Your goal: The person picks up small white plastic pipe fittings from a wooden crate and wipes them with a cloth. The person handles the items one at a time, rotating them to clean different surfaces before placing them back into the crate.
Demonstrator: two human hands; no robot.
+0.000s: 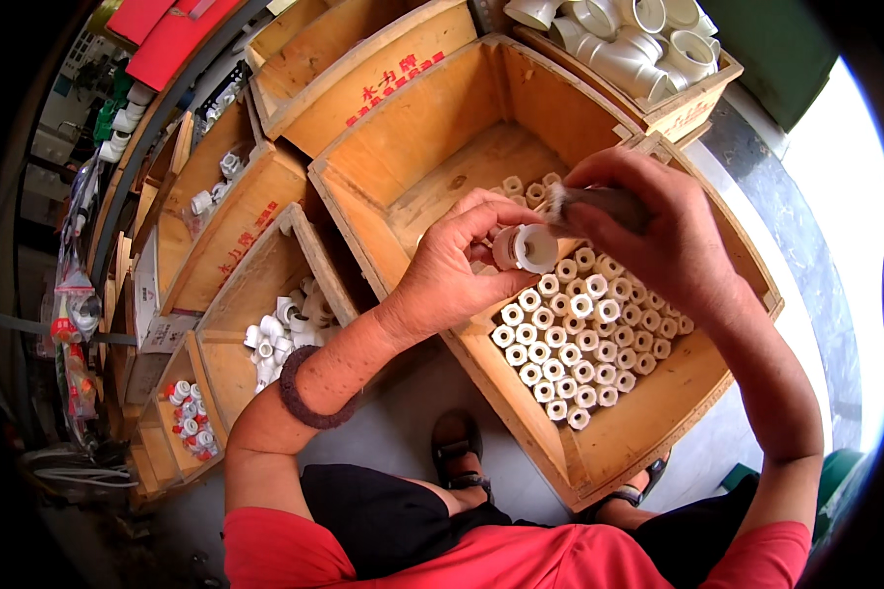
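Note:
My left hand pinches a white plastic pipe fitting by its side, its wide round mouth turned to the right. Close by, my right hand is closed around a grey-brown brush-like thing with a pale, frayed tip. That tip is just above the fitting's rim; whether they touch I cannot tell. Both hands are over a large wooden box. Inside it, below my hands, several white hexagonal fittings with round holes stand packed in rows.
At the left, a wooden bin holds white pipe fittings, beside a compartment of white-and-orange parts. Large white pipe fittings fill a crate at the back right. Another wooden box stands behind the large one.

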